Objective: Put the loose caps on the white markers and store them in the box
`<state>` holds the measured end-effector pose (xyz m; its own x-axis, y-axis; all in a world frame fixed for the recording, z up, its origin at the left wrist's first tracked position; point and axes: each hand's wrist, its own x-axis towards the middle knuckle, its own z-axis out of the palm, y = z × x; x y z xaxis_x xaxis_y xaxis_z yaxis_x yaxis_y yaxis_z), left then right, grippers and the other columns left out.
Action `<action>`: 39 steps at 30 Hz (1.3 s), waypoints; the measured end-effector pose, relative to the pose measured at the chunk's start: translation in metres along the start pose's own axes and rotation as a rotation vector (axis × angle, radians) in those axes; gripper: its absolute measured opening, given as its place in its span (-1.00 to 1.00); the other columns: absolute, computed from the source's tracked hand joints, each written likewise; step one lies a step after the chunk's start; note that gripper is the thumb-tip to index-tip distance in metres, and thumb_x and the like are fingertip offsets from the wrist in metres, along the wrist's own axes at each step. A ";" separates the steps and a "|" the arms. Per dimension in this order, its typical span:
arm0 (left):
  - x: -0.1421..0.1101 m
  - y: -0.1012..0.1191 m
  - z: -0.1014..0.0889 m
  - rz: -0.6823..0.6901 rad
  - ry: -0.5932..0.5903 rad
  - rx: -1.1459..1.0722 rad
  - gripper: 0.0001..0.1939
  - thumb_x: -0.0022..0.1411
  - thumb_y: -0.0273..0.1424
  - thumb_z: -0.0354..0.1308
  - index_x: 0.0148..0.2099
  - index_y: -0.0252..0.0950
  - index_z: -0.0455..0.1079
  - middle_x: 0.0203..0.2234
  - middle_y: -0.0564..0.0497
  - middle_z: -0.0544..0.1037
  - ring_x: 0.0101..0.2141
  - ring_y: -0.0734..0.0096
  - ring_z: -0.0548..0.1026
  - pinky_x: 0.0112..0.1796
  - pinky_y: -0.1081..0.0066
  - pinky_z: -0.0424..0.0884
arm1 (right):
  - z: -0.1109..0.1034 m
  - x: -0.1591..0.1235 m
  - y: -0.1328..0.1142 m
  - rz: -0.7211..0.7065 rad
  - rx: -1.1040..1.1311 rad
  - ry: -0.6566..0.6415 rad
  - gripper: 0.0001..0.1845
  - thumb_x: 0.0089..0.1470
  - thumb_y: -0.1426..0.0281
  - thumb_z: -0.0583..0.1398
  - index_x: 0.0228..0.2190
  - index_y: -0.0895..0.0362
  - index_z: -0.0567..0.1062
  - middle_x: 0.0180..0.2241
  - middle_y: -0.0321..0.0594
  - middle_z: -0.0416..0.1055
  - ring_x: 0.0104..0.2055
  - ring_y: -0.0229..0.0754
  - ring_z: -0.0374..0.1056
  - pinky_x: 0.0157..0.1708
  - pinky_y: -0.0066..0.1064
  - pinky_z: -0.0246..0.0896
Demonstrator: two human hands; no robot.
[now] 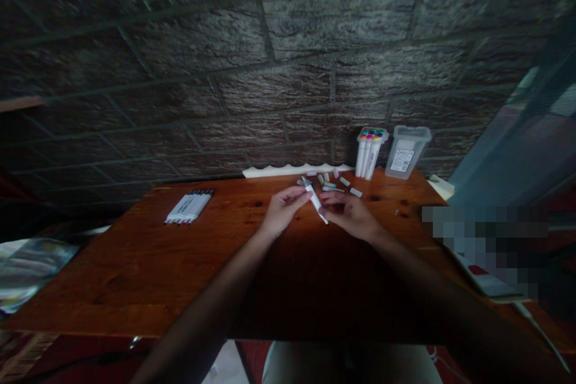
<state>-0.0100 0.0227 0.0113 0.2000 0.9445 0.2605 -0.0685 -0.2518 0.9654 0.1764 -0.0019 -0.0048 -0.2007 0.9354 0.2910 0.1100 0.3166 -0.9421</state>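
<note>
A white marker (316, 201) is held aslant over the table between my two hands, its upper end pointing away to the left. My left hand (284, 207) pinches it near that upper end, where a greyish tip shows. My right hand (353, 214) is closed at the marker's lower part, thumb against the barrel and fingers curled. Just behind my hands lie several loose marker caps (344, 181), white with coloured ends. A further slim piece (332, 188) rests beside my right fingers; its kind is unclear.
Several white markers (189, 207) lie side by side on the wooden table (135, 276) at left. At the back right stand a clear box of upright markers (368, 156) and a clear labelled container (407, 153). A white wavy-edged strip (292, 171) runs along the brick-patterned wall (288, 90).
</note>
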 end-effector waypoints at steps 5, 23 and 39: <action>0.006 -0.010 -0.029 0.234 -0.039 0.504 -0.76 0.23 -0.29 0.17 -0.09 -0.24 0.52 -0.18 -0.09 0.61 -0.17 0.24 0.52 -0.04 0.26 0.38 | -0.018 0.002 0.001 0.111 0.060 -0.001 -0.68 -0.07 0.27 0.29 -0.23 0.11 0.59 -0.17 -0.18 0.57 -0.14 -0.11 0.46 -0.05 -0.20 0.32; 0.003 -0.015 -0.047 0.330 -0.363 1.226 -0.76 0.35 -0.40 -0.04 -0.06 -0.28 0.42 -0.16 -0.12 0.49 -0.09 0.22 0.43 0.01 0.22 0.32 | -0.037 0.006 0.002 0.201 0.387 0.166 -0.69 -0.22 0.20 0.39 -0.42 0.13 0.56 -0.51 -0.36 0.42 -0.52 -0.37 0.17 -0.49 -0.47 0.01; -0.035 0.025 0.009 0.582 -0.308 0.854 -0.67 0.29 -0.26 0.10 0.04 -0.29 0.32 -0.19 -0.09 0.49 -0.22 0.35 0.48 -0.15 0.35 0.41 | -0.036 0.007 0.004 0.221 0.389 0.202 -0.70 -0.17 0.19 0.35 -0.48 0.12 0.44 -0.59 -0.41 0.30 -0.60 -0.39 0.07 -0.62 -0.48 -0.11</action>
<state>-0.0096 -0.0183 0.0264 0.6023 0.5686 0.5602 0.4488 -0.8216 0.3515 0.2106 0.0118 -0.0009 -0.0162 0.9976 0.0674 -0.2514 0.0612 -0.9659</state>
